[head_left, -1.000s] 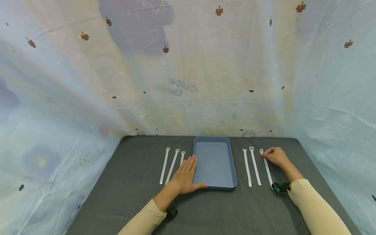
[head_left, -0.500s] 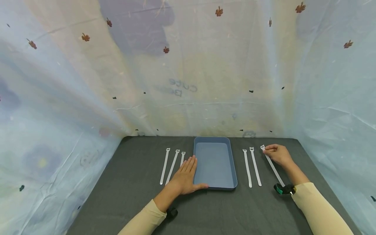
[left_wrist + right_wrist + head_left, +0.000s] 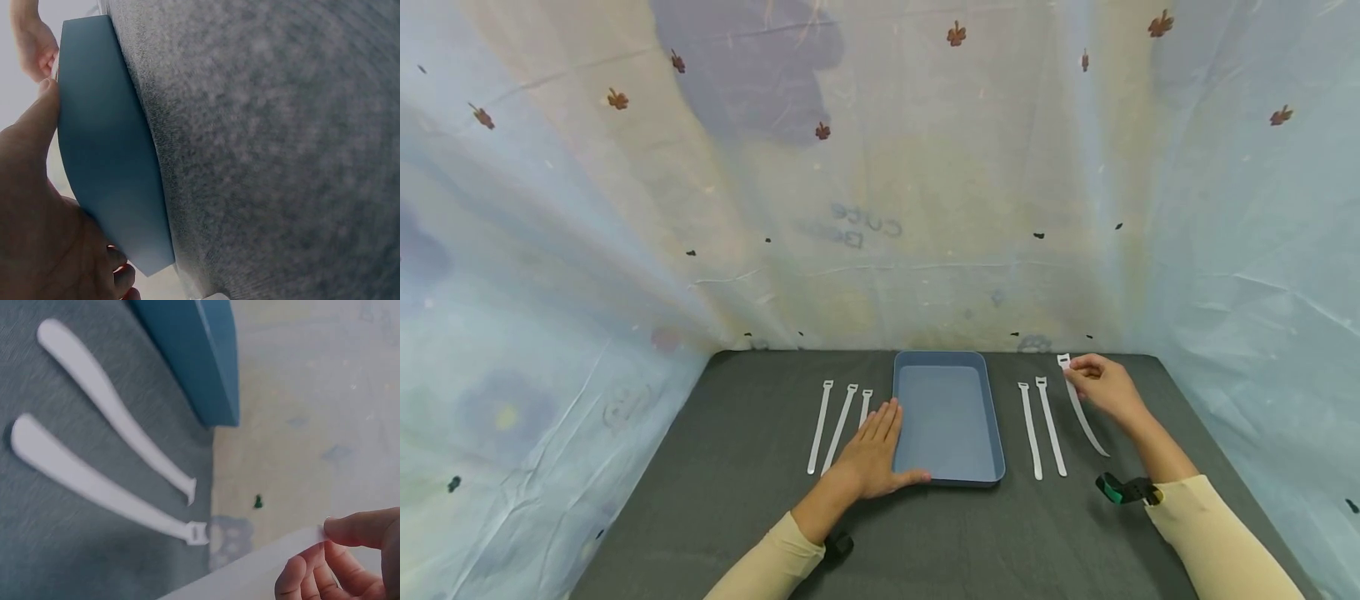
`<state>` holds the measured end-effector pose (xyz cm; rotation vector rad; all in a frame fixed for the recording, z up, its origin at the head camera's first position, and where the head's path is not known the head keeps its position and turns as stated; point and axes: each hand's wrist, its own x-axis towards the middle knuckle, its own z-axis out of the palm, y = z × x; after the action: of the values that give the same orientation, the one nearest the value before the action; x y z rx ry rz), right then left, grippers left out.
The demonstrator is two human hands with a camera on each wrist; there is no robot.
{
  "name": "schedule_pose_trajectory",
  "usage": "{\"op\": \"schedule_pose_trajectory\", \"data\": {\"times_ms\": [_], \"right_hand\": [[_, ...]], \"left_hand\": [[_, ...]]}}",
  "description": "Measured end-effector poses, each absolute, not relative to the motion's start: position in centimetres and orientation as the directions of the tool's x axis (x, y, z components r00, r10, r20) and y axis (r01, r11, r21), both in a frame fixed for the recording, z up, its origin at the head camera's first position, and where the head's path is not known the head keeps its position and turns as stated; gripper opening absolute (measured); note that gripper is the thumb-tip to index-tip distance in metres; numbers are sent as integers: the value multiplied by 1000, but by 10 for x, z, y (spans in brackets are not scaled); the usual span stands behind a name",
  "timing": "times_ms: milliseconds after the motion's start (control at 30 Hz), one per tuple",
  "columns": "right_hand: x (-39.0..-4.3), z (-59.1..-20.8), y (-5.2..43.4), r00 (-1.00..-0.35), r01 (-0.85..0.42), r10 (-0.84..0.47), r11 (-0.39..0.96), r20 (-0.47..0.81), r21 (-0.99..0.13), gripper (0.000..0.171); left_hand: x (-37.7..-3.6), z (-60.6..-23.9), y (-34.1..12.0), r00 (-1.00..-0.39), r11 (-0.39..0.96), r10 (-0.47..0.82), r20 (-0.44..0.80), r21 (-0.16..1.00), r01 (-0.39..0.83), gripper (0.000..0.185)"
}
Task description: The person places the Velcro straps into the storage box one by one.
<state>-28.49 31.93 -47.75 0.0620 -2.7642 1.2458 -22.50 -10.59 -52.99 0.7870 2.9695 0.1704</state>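
A blue tray [image 3: 996, 433] lies in the middle of the dark grey table. My left hand [image 3: 872, 454] lies flat beside the tray's left wall, fingers straight, thumb along the near rim; the left wrist view shows the palm [image 3: 37, 206] against the tray wall [image 3: 106, 162]. My right hand [image 3: 1101, 385] pinches the head end of a white strap [image 3: 1078, 408] and holds it raised, its tail hanging toward the table. The right wrist view shows the fingertips [image 3: 337, 550] pinching the strap [image 3: 262, 565]. Two more white straps [image 3: 1041, 425] lie right of the tray.
Three white straps [image 3: 838, 421] lie in a row left of the tray, partly under my left hand. Pale patterned cloth walls [image 3: 880, 183] close the table on the back and both sides. A green-black band [image 3: 1120, 489] sits on my right wrist.
My right hand has lifted the rightmost strap off the table and drawn its head end up and away; the tail now hangs free. The left hand has stayed still.
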Motion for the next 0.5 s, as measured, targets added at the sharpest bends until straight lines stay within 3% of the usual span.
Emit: {"op": "schedule_pose_trajectory", "data": {"times_ms": [500], "right_hand": [[-270,-441,290,-972,-215,-57,598,226,-773,29]], "left_hand": [[-226,-531,-105,-869,861,494,-18,149,486,124]]}}
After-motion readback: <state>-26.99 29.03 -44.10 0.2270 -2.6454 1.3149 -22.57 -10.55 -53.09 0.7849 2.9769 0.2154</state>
